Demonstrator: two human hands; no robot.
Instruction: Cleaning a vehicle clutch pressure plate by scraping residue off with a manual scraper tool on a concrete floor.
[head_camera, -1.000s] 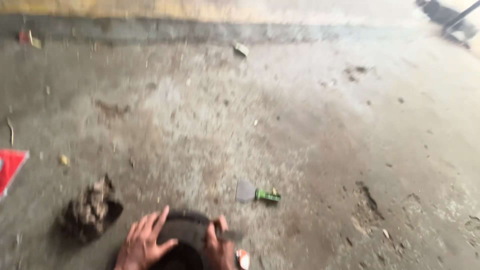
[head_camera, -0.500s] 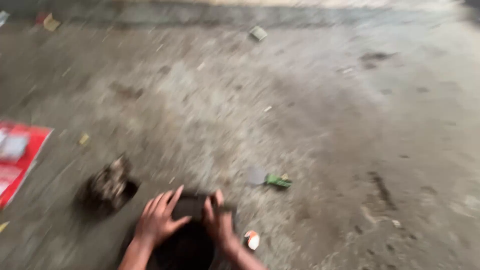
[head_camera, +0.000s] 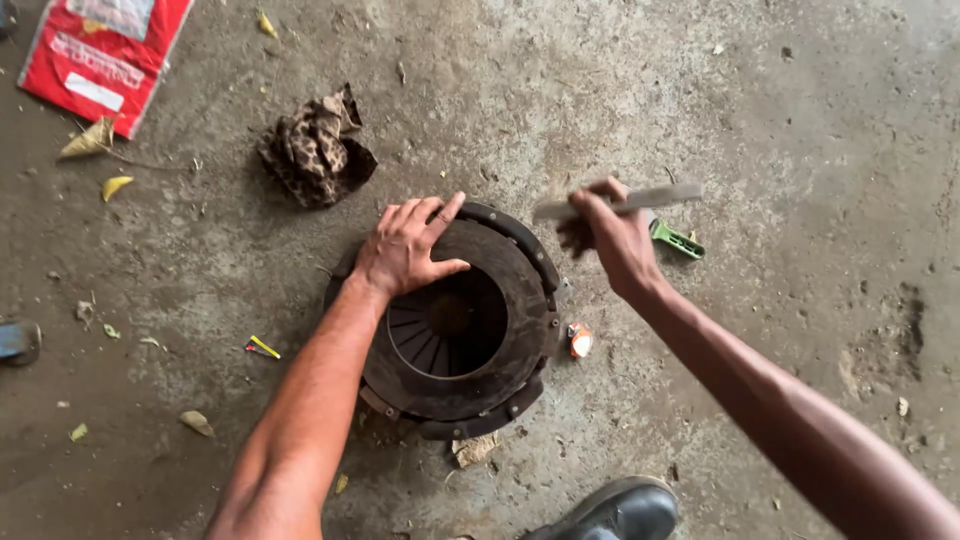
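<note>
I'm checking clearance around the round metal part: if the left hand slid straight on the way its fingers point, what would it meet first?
The left hand points up-right across the clutch pressure plate; likely first its far rim, then bare concrete floor. Depth unclear.

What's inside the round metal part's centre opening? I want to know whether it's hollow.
Inside the round metal part, dark radial fingers slope towards a shadowed centre hole. The left hand covers the upper-left rim, and what lies beneath the part is hidden.
</note>
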